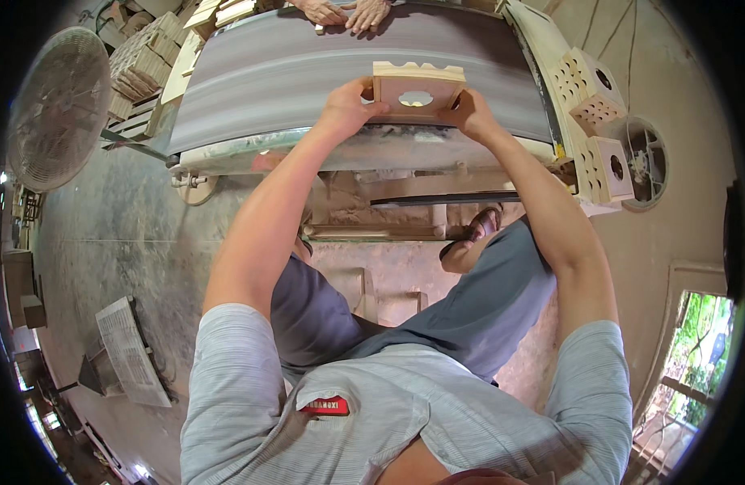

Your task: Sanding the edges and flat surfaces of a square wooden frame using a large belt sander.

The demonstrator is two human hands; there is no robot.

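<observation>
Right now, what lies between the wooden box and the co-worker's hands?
In the head view, only a stretch of the grey belt shows between the wooden box and the co-worker's hands.

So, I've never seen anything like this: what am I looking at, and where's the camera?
There's no robot here. A camera on a person's head looks down; its wide lens bends straight edges. The bare arms are the wearer's own. The left hand and right hand grip a pale wooden box by its ends; it has a wavy upper edge and a cut-out hole. Beneath is a wide grey surface. At its far side are another person's hands. More wooden boxes stand on the right.
</observation>
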